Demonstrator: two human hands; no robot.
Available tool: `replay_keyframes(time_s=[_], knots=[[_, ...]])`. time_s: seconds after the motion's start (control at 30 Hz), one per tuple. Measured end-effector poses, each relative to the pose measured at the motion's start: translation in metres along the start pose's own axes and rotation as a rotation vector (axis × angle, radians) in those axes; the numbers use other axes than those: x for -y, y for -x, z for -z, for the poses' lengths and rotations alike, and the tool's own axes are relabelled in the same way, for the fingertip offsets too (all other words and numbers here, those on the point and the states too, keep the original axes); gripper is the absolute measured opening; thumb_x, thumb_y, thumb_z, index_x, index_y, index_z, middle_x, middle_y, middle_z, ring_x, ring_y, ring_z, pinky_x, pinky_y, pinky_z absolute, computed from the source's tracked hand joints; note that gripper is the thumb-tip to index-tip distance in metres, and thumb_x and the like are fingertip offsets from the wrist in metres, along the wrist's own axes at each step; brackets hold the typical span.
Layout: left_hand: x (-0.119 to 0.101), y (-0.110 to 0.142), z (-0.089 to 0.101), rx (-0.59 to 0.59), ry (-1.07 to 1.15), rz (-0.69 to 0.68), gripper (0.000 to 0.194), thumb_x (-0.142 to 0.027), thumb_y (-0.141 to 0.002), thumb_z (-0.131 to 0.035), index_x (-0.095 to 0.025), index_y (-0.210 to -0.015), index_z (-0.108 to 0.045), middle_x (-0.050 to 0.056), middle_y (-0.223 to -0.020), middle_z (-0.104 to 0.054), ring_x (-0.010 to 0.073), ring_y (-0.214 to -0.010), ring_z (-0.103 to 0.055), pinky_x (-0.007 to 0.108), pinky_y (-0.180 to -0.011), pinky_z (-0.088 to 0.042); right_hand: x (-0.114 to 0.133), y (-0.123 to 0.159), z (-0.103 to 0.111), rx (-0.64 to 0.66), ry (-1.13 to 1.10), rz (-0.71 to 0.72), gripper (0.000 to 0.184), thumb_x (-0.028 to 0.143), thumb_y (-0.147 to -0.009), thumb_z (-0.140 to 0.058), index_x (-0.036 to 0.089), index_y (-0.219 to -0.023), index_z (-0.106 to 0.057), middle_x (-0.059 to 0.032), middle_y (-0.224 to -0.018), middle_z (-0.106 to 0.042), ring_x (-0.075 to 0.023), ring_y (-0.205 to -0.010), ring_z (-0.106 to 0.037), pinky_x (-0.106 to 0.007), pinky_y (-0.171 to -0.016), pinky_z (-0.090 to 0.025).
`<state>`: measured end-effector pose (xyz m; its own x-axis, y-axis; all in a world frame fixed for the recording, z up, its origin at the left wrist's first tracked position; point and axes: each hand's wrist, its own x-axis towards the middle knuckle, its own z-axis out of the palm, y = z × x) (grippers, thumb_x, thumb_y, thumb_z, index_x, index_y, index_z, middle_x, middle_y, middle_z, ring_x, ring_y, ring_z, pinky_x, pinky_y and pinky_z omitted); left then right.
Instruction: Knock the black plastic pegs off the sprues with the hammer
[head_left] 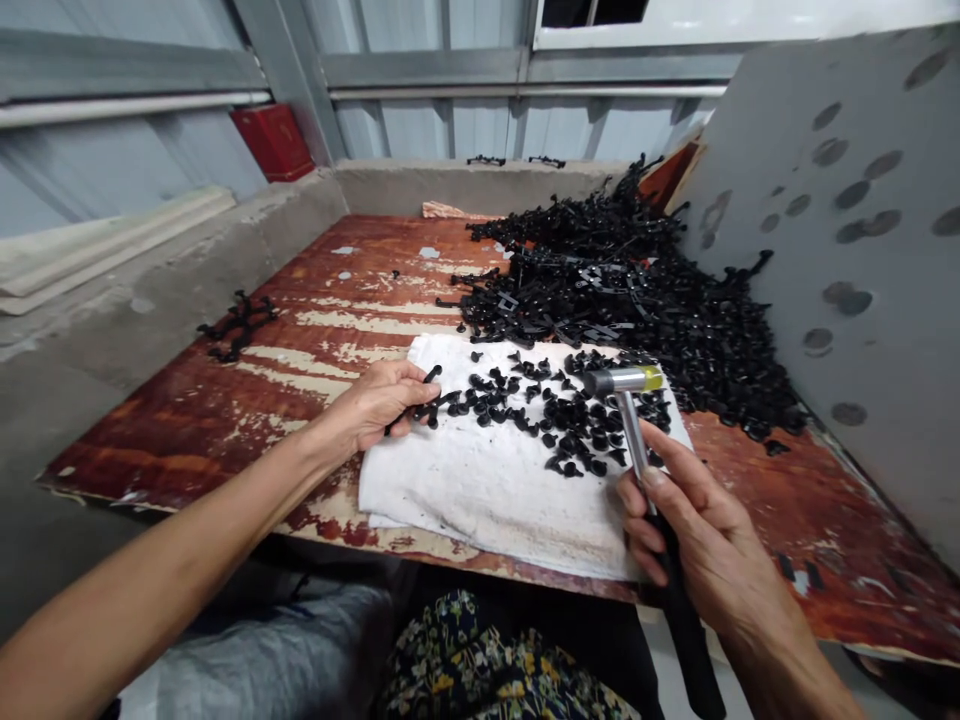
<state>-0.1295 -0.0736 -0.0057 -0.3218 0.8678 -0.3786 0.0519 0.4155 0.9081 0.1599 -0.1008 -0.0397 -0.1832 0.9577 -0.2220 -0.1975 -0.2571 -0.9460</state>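
Head view: scuffed red tabletop (322,262), ribbed wall (409,130) behind; left grip (384,400) pinches black part (433,375), right grip (701,505) clasps hammer (631,425)

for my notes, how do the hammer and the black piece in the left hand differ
The hammer is larger than the piece. The hammer has a silvery neck and a yellow-tipped head, while the piece looks black all over. The right hand grips the hammer; the left hand holds the piece. Both are in hand, and both show black.

Light is diffuse and even; glints mark the hammer (631,428); deep shade lies beneath the table (375,262); wide-angle distortion stretches the edges.
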Motion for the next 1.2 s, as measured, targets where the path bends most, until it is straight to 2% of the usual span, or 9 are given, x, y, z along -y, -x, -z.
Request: replay_keyframes(time_s=[0.23,0.53,0.87,1.2], knots=[[-0.0004,0.0042,-0.0058,-0.043,-0.018,0.037,0.018,-0.003,-0.076,-0.065,-0.013,-0.066,-0.055,-0.003,-0.047,-0.053,0.0061,-0.031,-0.047,0.015,-0.026,-0.019,0.0005,0.0005,0.0005,-0.01,0.022,0.013,0.059,0.05,-0.075,-0.075,0.032,-0.128,-0.054,0.0067,-0.065,-0.05,-0.0063,-0.044,-0.037,-0.013,-0.031,-0.035],[-0.001,0.0034,-0.0078,-0.047,-0.016,0.036,0.021,-0.001,-0.075,-0.066,-0.014,-0.067,-0.052,-0.003,-0.047,-0.053,0.008,-0.033,-0.051,0.014,-0.026,-0.019,-0.0006,-0.0001,0.0016,-0.007,0.023,0.007,0.06,0.048,-0.076,-0.074,0.032,-0.129,-0.052,0.0069,-0.065,-0.05,-0.0065,-0.044,-0.037,-0.013,-0.031,-0.036],[-0.0038,0.0059,-0.01,-0.042,0.018,0.026,0.024,0.003,-0.079,-0.06,-0.013,-0.063,-0.052,-0.004,-0.044,-0.051,0.0059,-0.029,-0.046,0.012,-0.024,-0.02,-0.0023,-0.0024,0.0026,0.006,0.045,0.029,0.055,0.047,-0.08,-0.071,0.032,-0.129,-0.052,0.0073,-0.065,-0.05,-0.006,-0.043,-0.038,-0.013,-0.031,-0.036],[-0.0039,0.004,-0.0092,-0.039,0.023,0.077,0.024,0.003,-0.083,-0.058,-0.013,-0.066,-0.051,-0.003,-0.043,-0.053,0.006,-0.028,-0.046,0.012,-0.024,-0.02,-0.0015,-0.0023,0.0021,0.032,0.035,0.029,0.053,0.047,-0.081,-0.07,0.033,-0.129,-0.052,0.0075,-0.065,-0.049,-0.006,-0.043,-0.037,-0.012,-0.031,-0.036]])
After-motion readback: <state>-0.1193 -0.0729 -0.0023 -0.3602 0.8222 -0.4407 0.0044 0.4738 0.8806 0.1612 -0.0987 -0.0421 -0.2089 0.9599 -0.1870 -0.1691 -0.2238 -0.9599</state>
